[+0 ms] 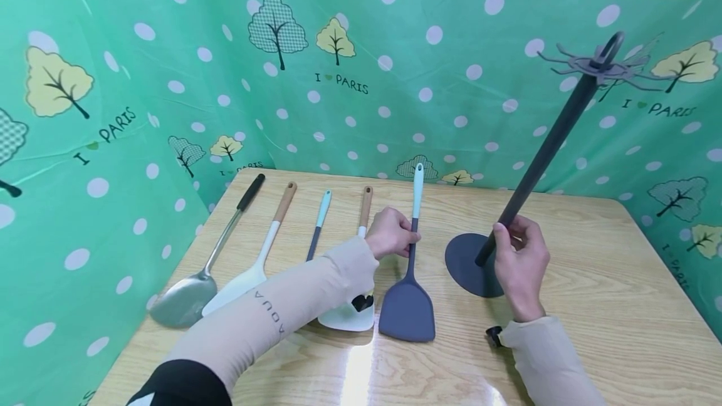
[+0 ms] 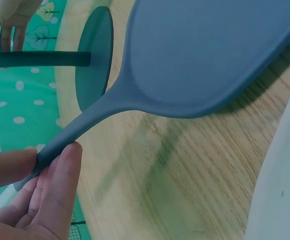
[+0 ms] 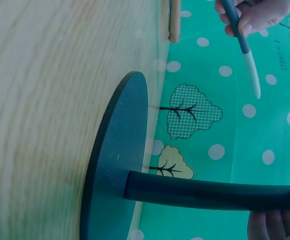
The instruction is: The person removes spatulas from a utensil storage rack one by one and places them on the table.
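My left hand [image 1: 390,232] pinches the dark grey shaft of a turner [image 1: 407,312] between thumb and fingers. The turner has a wide flat blade and a light blue handle tipped toward the back; in the left wrist view its blade [image 2: 200,55] hangs above the table, its shadow below. Further right, my right hand [image 1: 521,268] grips the lower pole of a dark utensil stand [image 1: 544,155]. This stand has a round base [image 1: 465,262] on the table and a ring of hooks [image 1: 606,69] with a loop at the top.
Left of the turner lie a metal wok spatula [image 1: 186,299], a white turner [image 1: 239,284] with a wooden handle, a blue-handled utensil [image 1: 317,224] partly under my sleeve, and another white wooden-handled utensil [image 1: 346,319]. A green patterned cloth [image 1: 350,130] hangs behind the wooden table [image 1: 609,306].
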`<action>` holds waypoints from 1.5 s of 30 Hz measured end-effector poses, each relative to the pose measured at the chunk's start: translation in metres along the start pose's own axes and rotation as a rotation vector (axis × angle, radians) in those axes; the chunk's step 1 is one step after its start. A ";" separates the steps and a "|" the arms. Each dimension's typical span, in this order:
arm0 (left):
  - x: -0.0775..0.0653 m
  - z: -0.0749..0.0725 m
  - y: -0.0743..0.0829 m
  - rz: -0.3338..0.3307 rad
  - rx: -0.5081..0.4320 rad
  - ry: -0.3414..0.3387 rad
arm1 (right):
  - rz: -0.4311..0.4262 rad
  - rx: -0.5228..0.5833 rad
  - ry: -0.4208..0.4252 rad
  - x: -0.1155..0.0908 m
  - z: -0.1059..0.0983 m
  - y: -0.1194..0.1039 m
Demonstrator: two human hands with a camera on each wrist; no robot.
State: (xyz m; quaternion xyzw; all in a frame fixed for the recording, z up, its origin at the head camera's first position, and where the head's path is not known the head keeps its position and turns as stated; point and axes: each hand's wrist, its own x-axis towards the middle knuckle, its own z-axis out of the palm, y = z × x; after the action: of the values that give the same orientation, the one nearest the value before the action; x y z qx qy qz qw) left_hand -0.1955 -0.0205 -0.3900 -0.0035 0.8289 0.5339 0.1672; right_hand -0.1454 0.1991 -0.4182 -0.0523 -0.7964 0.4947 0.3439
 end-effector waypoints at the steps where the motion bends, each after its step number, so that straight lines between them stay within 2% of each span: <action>1: 0.001 0.000 0.000 -0.006 -0.007 0.001 | 0.000 0.001 -0.001 0.000 0.000 0.000; 11: 0.003 0.001 -0.003 -0.064 -0.020 -0.009 | 0.006 -0.005 -0.003 0.001 0.001 0.003; 23: 0.006 0.001 -0.004 -0.107 -0.028 -0.024 | -0.001 -0.001 -0.005 0.000 -0.001 -0.003; 45: 0.014 0.007 -0.010 -0.110 0.013 -0.046 | -0.002 0.001 0.002 0.001 0.000 0.001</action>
State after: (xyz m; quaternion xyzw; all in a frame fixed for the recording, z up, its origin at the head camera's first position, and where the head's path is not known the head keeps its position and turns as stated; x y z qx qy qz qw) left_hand -0.2051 -0.0162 -0.4053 -0.0358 0.8268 0.5184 0.2153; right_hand -0.1466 0.2002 -0.4185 -0.0519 -0.7959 0.4948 0.3449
